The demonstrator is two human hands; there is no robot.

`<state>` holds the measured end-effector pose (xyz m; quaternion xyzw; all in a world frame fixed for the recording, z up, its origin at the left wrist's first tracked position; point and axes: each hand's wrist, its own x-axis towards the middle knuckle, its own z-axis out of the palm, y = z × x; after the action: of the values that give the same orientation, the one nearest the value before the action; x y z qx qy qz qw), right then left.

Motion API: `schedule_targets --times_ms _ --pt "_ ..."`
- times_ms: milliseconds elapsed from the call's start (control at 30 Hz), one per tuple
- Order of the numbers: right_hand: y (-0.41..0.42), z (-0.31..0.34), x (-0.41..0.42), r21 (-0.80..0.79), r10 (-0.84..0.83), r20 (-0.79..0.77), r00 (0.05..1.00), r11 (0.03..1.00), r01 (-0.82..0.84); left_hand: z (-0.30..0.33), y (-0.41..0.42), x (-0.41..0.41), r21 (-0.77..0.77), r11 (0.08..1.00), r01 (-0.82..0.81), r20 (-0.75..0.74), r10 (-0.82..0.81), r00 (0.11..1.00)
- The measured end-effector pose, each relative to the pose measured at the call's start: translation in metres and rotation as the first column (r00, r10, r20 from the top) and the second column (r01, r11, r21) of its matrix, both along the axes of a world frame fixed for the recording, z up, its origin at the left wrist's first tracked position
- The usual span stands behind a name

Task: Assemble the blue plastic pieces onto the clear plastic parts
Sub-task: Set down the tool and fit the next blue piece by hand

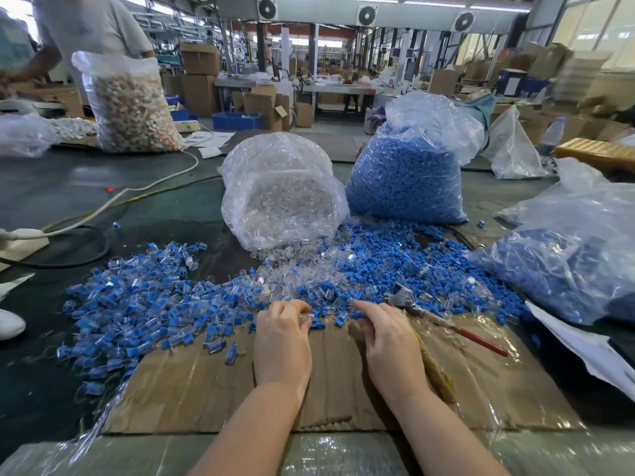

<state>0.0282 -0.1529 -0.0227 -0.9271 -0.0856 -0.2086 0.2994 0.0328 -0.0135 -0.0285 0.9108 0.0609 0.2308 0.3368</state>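
At the lower centre of the frame, both hands rest on a flattened sheet of cardboard (213,383), which seems laid down as a working pad at the near edge of the parts heap. The left hand (282,341) has its fingers curled over a small clear plastic part (305,317), apparently pinching it ready for fitting. The right hand (388,341) reaches its fingertips into the heap; whether it has caught a piece I cannot tell. Loose blue plastic pieces (378,255) and clear ones spill toward the hands from the two bags in the middle of the frame, the clear-parts bag (281,187) tipped on its side and the blue-pieces bag (409,180) upright beside it, so stock slides within reach. Finished assemblies (137,304) lie pushed to the left, apart from raw stock. Red-handled pliers (443,321) lie just right of the right hand.
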Motion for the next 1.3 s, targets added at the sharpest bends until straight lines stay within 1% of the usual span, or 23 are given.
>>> schedule_targets --times_ms 100,200,367,467,533,733,833,933,967,1100,1200,1300 --pt "0.0 0.001 -0.001 0.051 -0.008 0.01 1.0 0.999 0.008 0.001 -0.002 -0.003 0.032 0.996 0.086 0.054 -0.088 0.995" --pt "0.0 0.001 -0.001 0.061 -0.022 0.011 1.0 0.998 0.022 0.005 -0.002 -0.005 0.011 0.98 0.2 0.06 -0.2 0.978" --pt "-0.001 0.0 0.0 0.064 -0.02 0.01 1.0 0.998 0.02 0.009 -0.001 -0.005 -0.147 0.95 0.276 0.059 -0.27 0.961" --pt "0.0 0.0 0.001 0.065 0.0 0.009 1.0 0.998 0.0 0.012 -0.007 -0.004 -0.295 0.915 0.277 0.057 -0.272 0.961" --pt "0.0 0.0 0.001 0.065 0.007 0.008 1.0 0.998 -0.007 0.013 -0.012 -0.004 -0.343 0.898 0.276 0.032 -0.282 0.959" --pt "0.0 -0.001 -0.001 0.058 0.008 0.02 1.0 0.998 -0.009 0.011 -0.009 -0.003 -0.394 0.868 0.301 -0.028 -0.338 0.941" --pt "0.0 0.001 -0.003 0.072 0.017 0.03 0.999 0.997 -0.019 0.01 -0.006 -0.005 -0.426 0.859 0.283 -0.024 -0.323 0.946" --pt "0.001 0.002 -0.006 0.08 0.043 0.049 0.998 0.996 -0.047 0.009 -0.006 -0.005 -0.515 0.82 0.249 -0.034 -0.31 0.95" --pt "0.001 0.002 -0.007 0.075 0.053 0.051 0.997 0.996 -0.057 0.009 -0.006 -0.005 -0.535 0.809 0.243 -0.042 -0.313 0.949" --pt "0.002 0.001 -0.007 0.045 0.067 0.055 0.996 0.997 -0.07 0.008 -0.006 -0.006 -0.523 0.817 0.243 -0.057 -0.318 0.946" --pt "0.002 0.0 -0.006 0.024 0.063 0.051 0.997 0.998 -0.065 0.008 -0.006 -0.006 -0.584 0.779 0.228 -0.061 -0.321 0.945" --pt "0.002 -0.001 -0.007 0.008 0.07 0.049 0.996 0.998 -0.07 0.007 -0.007 -0.006 -0.607 0.763 0.221 -0.066 -0.326 0.943"
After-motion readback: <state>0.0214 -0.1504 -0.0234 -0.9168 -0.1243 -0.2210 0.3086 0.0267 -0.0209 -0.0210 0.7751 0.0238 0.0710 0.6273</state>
